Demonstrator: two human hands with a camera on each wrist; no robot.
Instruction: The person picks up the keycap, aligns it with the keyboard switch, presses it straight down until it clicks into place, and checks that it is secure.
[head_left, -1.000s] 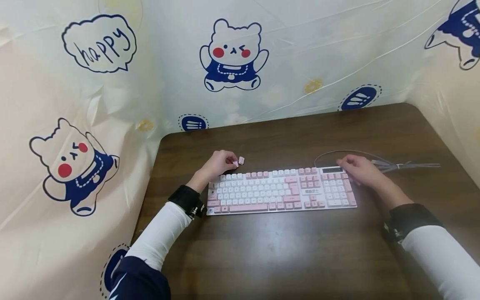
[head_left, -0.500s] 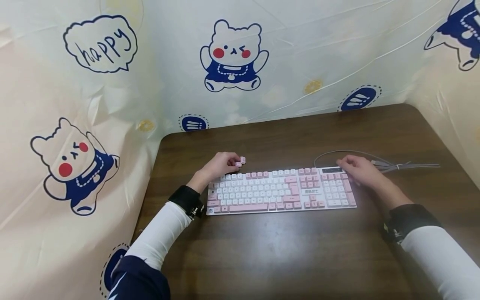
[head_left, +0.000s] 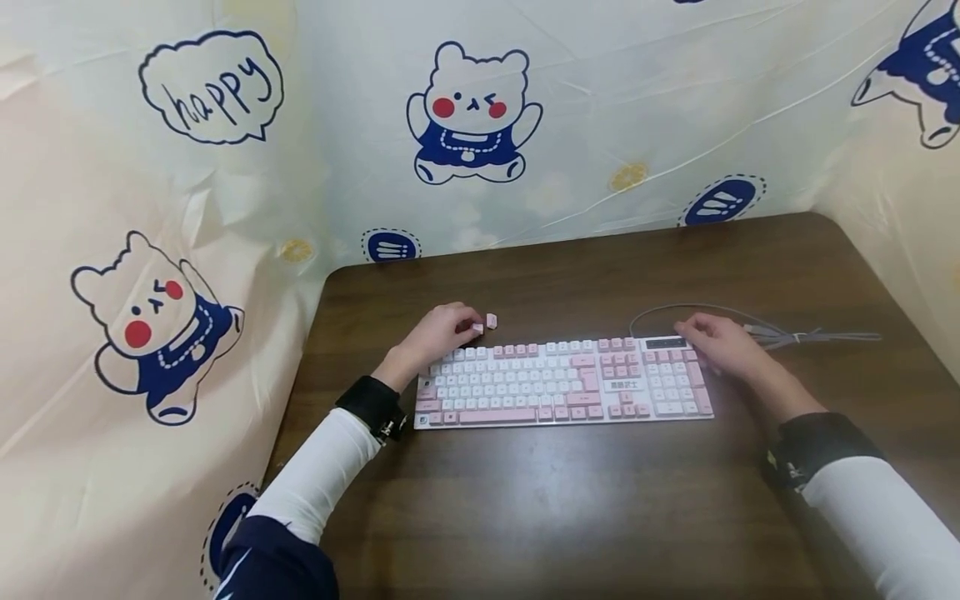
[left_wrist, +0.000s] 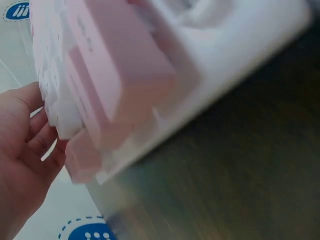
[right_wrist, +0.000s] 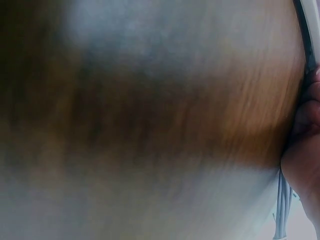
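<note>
Keycap (head_left: 491, 321) now loose beside left fingers (head_left: 472, 319).

a makeshift recording booth: bear-print plastic sheeting (head_left: 465, 117) walls in a dark wooden table (head_left: 570, 500).

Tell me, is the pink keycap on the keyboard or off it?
Off: the keycap lies on the table behind the keyboard, by the left hand.

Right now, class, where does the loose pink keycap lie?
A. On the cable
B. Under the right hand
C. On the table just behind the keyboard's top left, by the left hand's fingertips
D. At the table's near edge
C: the loose pink keycap sits on the table behind the keyboard, beside the left hand.
</note>
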